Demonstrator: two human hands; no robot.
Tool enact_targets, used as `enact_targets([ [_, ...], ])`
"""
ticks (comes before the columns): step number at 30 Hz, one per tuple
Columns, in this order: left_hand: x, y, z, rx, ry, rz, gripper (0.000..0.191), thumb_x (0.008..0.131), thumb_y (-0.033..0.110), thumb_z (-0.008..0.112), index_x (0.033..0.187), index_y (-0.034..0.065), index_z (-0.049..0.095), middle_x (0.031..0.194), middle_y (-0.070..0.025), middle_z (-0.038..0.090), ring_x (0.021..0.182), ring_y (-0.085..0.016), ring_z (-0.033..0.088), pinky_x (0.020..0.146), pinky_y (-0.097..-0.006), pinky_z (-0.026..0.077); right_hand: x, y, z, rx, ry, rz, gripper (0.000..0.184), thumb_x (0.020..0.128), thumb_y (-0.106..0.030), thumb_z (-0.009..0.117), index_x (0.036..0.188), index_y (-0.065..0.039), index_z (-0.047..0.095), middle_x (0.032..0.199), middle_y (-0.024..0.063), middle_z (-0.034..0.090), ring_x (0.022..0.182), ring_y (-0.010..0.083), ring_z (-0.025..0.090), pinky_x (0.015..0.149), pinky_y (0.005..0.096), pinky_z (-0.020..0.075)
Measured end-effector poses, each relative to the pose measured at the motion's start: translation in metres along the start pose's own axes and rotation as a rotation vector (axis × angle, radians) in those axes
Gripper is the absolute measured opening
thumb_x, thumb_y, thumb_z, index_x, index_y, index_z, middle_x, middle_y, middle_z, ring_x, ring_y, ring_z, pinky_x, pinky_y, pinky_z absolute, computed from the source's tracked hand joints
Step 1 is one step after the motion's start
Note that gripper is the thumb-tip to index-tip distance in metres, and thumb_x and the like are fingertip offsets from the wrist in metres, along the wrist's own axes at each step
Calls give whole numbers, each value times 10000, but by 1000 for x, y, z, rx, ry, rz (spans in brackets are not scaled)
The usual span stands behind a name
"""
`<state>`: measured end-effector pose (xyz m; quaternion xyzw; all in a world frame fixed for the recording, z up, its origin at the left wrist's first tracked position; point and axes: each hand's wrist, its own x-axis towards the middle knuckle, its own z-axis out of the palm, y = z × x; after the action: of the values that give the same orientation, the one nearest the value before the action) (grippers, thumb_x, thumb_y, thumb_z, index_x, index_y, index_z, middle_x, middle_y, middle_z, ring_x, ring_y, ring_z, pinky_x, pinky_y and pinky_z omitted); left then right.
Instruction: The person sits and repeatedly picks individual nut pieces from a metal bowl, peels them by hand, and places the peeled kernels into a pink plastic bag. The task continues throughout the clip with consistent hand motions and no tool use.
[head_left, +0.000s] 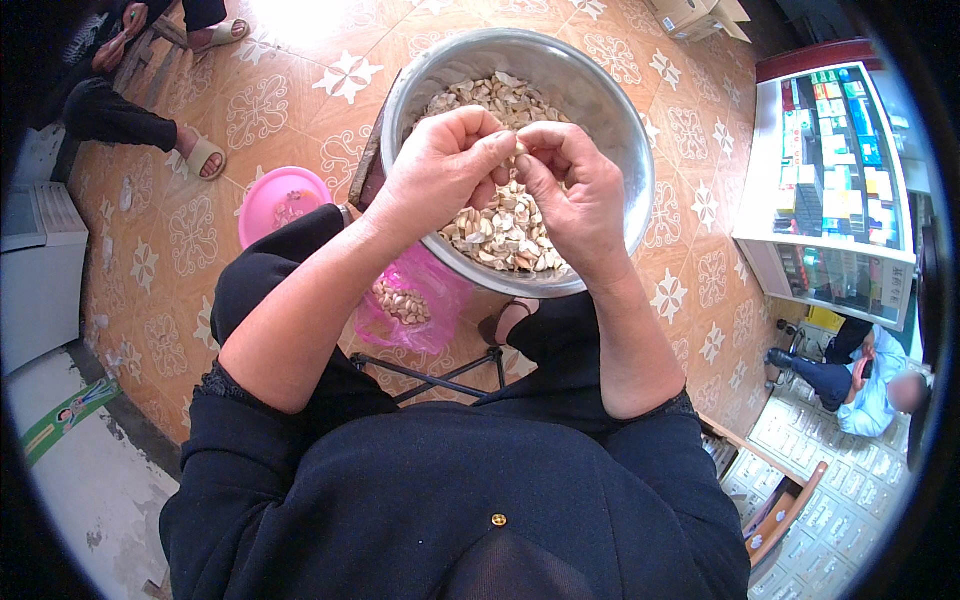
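My left hand (461, 161) and my right hand (574, 180) meet fingertip to fingertip over a large stainless steel basin (639, 202). Pinched between them is a small pale piece, likely a garlic clove (517, 148), mostly covered by the fingers. Unpeeled garlic cloves and loose skins (510, 232) lie in the basin under both hands. Below my left forearm, a pink plastic bag (442, 300) on the floor holds a heap of pale cloves (401, 302). A pink plastic basin (259, 196) with some pieces in it stands left of my knee.
A folding stool's metal legs (427, 386) show between my legs. One person in sandals (206, 156) sits at upper left, another in a light blue shirt (874, 382) at right. A glass display case (825, 187) stands at right, a cardboard box (686, 16) at the top.
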<state>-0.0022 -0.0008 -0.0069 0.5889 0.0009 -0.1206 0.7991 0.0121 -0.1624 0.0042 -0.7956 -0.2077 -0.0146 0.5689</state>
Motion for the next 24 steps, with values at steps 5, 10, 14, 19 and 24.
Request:
enact_targets([
  [5,1,0,3,62,19,57,156,945,176,549,875,38,571,655,27,527,503,-23,447,437,-165,341,-1,1,-1,41,-28,52,143,829,-22,643,966,-25,600,824,80,655,777,152,653,690,268,510],
  [10,-1,1,3,81,34,58,161,950,178,534,874,38,565,649,30,519,503,-25,445,435,-170,338,-1,-3,-1,269,-41,147,140,859,-34,629,998,-24,614,837,27,646,773,93,617,692,226,499],
  [14,-2,7,4,-6,34,15,187,945,168,534,849,9,558,636,6,538,502,-32,471,434,-174,379,0,2,-3,341,-80,135,167,867,-38,625,1033,-31,609,829,17,638,740,68,596,679,203,490],
  [19,-3,6,2,-60,2,4,190,950,205,530,862,38,555,652,21,531,492,-26,450,422,-168,342,1,3,-5,410,-140,170,171,871,-30,616,1040,-37,593,844,34,632,738,63,584,654,204,484],
  [24,-4,8,2,-176,-47,-44,203,968,250,496,887,69,540,679,18,517,466,-31,413,394,-166,280,3,7,-7,608,-131,198,159,879,-32,602,1035,-12,573,873,48,626,743,77,578,657,212,479],
])
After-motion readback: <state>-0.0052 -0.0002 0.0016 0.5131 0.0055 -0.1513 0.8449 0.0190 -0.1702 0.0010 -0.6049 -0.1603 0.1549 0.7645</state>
